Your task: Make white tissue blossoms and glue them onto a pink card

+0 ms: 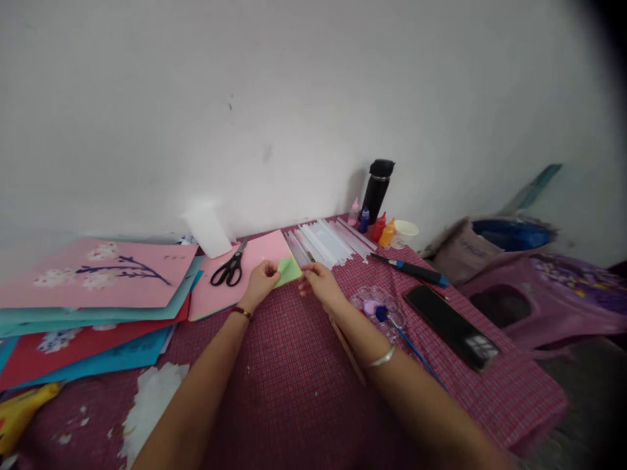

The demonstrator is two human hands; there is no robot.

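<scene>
My left hand [263, 279] is closed in a pinch at the left edge of a small green paper [288, 270]. This paper lies on the right corner of a stack of coloured sheets, with a pink sheet [267, 248] on top. Black-handled scissors [228, 269] rest on the pink sheet, left of that hand. By the stack's right corner is my right hand [321, 284], its fingers curled. A slender paintbrush [349, 351] with a wooden handle passes through it, its dark end pointing towards the wall; the fingers partly hide the grip.
Translucent glue sticks [326, 241] lie behind my right hand. To the right are a flower-shaped palette [377, 307], a phone [450, 326], a blue-handled cutter [411, 269], paint bottles [378, 227] and a black flask [377, 189]. Painted sheets [127, 274] and a yellow glue gun [24, 414] are left.
</scene>
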